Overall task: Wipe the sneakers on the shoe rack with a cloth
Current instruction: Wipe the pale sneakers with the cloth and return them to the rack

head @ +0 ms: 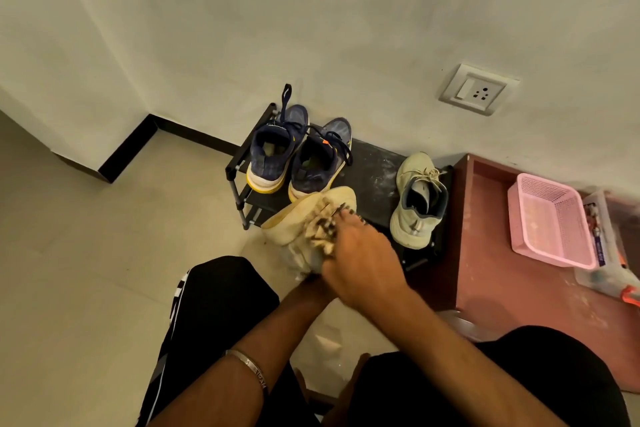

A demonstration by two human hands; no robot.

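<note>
— Counting shoes first: how many do you have on the shoe rack [375,163]?

— You have three standing on its top shelf: two navy sneakers [294,152] side by side at the left end, and one pale grey sneaker [417,201] alone at the right end.

— And the fourth?

— Your left hand [313,282] is mostly hidden beneath a cream shoe [311,218] at the rack's front edge, so I cannot tell its grip. Your right hand [363,263] presses one patterned cloth [323,234] against that shoe, fingers bent over it.

— Anything else nearby?

— One pink basket [550,218] rests on the reddish cabinet [491,270] just beside the rack, and one wall socket [478,88] sits above.
</note>
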